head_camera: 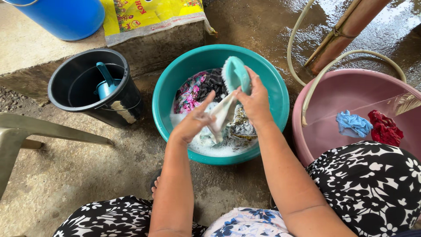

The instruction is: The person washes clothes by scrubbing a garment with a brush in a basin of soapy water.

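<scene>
My left hand grips a wet pale cloth held up over a teal basin. My right hand holds a teal scrub brush against the top of that cloth. The basin holds soapy water and several patterned clothes, among them a pink floral piece and a dark printed one.
A pink basin on the right holds water, a blue cloth, a red cloth and a hose. A black bucket with a blue dipper stands left. A blue barrel, a yellow sack, a chair frame and a wet concrete floor surround them.
</scene>
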